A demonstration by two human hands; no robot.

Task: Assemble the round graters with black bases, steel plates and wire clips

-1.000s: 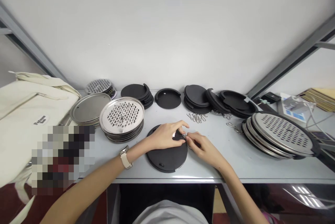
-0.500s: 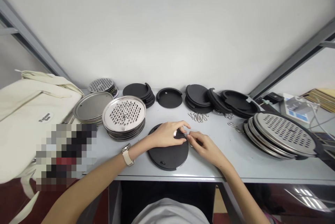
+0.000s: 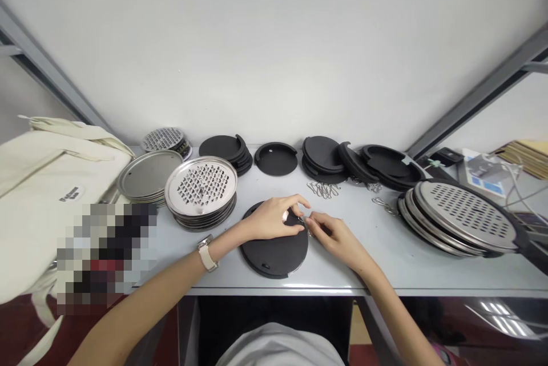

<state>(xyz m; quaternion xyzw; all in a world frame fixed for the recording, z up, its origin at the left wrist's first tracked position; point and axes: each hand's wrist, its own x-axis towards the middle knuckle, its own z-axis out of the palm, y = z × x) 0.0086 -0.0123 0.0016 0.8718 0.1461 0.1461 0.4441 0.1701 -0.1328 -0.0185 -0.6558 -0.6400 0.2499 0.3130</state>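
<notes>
A round black plate [image 3: 278, 254] with a small slot near its front edge lies flat on the table. My left hand [image 3: 274, 218] rests across its upper part, thumb and forefinger spread apart, a ring on one finger. At the plate's right edge, my right hand [image 3: 329, 233] pinches a small bent metal wire clip [image 3: 311, 234], mostly covered by the fingers. The clip's end reaches toward the gap between my left thumb and forefinger; whether it passes through the plate is hidden. Similar wire clips [image 3: 324, 190] lie in a loose pile behind my hands.
Left of the plate stand a stack of metal grater discs [image 3: 201, 186] and plain metal discs [image 3: 149, 175]. Black holders [image 3: 276, 160] line the wall. Stacked graters [image 3: 471, 214] sit at right, and a cream bag [image 3: 55, 183] takes up the left end.
The view has shifted very slightly. Both hands keep nearly the same place, the right still pinching the wire clip at the plate's edge.
</notes>
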